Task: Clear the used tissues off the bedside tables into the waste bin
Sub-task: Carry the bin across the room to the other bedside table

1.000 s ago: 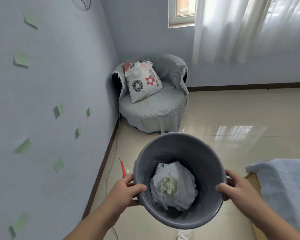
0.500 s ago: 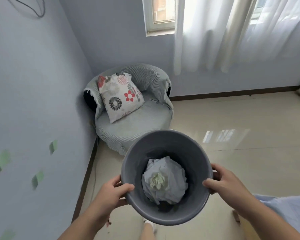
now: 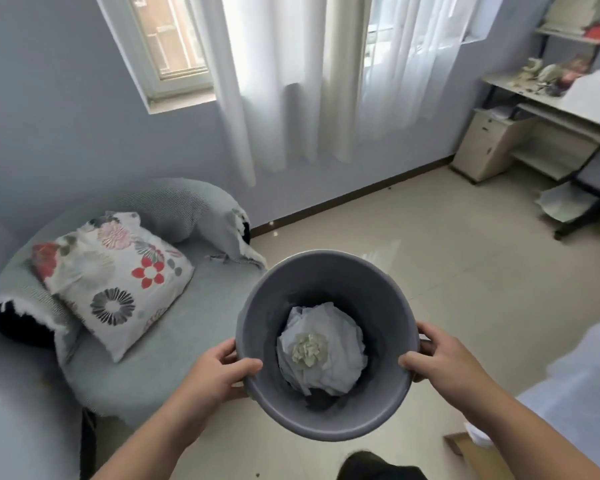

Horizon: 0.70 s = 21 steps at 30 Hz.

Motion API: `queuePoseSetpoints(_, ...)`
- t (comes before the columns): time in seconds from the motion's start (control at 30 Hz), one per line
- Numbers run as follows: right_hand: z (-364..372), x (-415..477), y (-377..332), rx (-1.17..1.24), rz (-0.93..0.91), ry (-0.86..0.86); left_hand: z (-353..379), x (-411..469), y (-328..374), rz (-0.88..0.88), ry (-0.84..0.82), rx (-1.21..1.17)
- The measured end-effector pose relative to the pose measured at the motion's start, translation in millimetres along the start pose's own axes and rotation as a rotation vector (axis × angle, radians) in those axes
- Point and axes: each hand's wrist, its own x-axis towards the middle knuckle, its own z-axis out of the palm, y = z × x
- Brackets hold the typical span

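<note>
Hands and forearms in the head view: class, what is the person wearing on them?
Nothing visible. The left hand and right hand are ungloved and ringless; both forearms are bare to the frame's edge, with no sleeve, watch or bracelet.

Plenty of open tiled floor (image 3: pixel 447 271) was seen ahead and to the right of the waste bin (image 3: pixel 326 282), running back to the curtained wall. The left side was pretty much blocked by a round armchair (image 3: pixel 174 344) with a flowered cushion (image 3: pixel 118 282) on its seat, just beside the bin. The bin's rim was gripped at both sides by the left hand (image 3: pixel 219 379) and right hand (image 3: pixel 444 362). Inside, only the bottom was filled by tissues (image 3: pixel 340 337). A desk (image 3: pixel 541 102) and drawer unit (image 3: pixel 485 143) were parked far right, and a bed cover (image 3: pixel 575 393) crowded the near right.
</note>
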Motion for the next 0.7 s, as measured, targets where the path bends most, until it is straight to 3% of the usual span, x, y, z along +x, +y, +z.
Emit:
queuePoseSetpoints(0.2, -32, 83, -3, 0.111, 0.078, 0.107, 25, 101, 82, 0.017, -0.153, 0.115)
queuePoseSetpoints(0.7, -133, 321, -86, 0.186, 0.092, 0.088, 73, 320, 244, 0.041, -0.171, 0.171)
